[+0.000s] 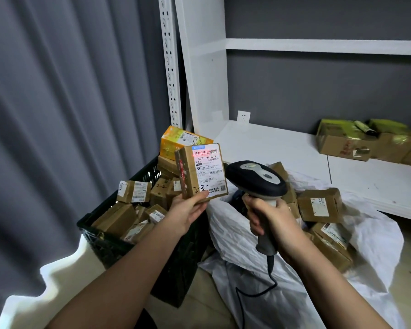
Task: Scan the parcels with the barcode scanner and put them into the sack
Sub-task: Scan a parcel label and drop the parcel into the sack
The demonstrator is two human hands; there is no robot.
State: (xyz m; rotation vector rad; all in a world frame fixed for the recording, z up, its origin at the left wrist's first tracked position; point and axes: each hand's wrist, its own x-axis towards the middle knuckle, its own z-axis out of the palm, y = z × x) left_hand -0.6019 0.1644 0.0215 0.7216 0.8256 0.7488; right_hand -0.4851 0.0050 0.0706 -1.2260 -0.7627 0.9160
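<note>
My left hand (188, 211) grips the bottom of a small brown cardboard parcel (203, 170), held upright with its white label facing me. A red scan line glows across the barcode at the label's top. My right hand (267, 216) holds the handle of a black and grey barcode scanner (256, 178), whose head points at the parcel from the right. Below them lies the white woven sack (247, 276), open, with several brown parcels (319, 205) inside it. A black plastic crate (119, 248) at the left holds several more parcels (134, 191).
A yellow-orange box (183, 141) sits on top of the crate's far pile. White shelving (294, 148) runs behind the sack, with torn cardboard boxes (365, 141) on its right part. A grey curtain (57, 115) hangs at the left. The scanner's cable (254, 290) trails down over the sack.
</note>
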